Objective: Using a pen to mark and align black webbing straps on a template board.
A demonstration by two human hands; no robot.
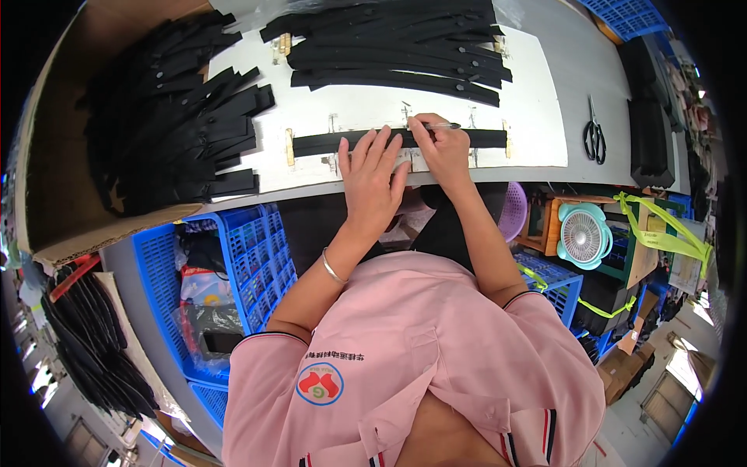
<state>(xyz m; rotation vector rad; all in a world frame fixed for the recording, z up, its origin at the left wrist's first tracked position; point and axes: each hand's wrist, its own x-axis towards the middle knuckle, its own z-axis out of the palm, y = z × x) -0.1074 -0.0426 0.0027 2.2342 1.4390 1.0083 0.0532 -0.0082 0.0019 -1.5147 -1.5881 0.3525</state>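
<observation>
A single black fabric strip (486,138) lies lengthwise on a white board (537,101) marked with dark lines and bits of tape. My left hand (369,179) rests on the strip's left half, fingers stretched out and pressing it flat. Just to its right, my right hand (443,156) grips a slim pen (445,125), held nearly level over the strip's far edge; the tip is hidden by my fingers. Beyond them, a pile of similar black strips (389,47) covers the far part of the board.
At left, a cardboard box (50,109) holds many black strips (179,117). Black-handled scissors (594,136) lie on the grey table (576,70), beside dark stacked pieces (650,117). Below the edge are a blue crate (257,265) and a small turquoise fan (583,235).
</observation>
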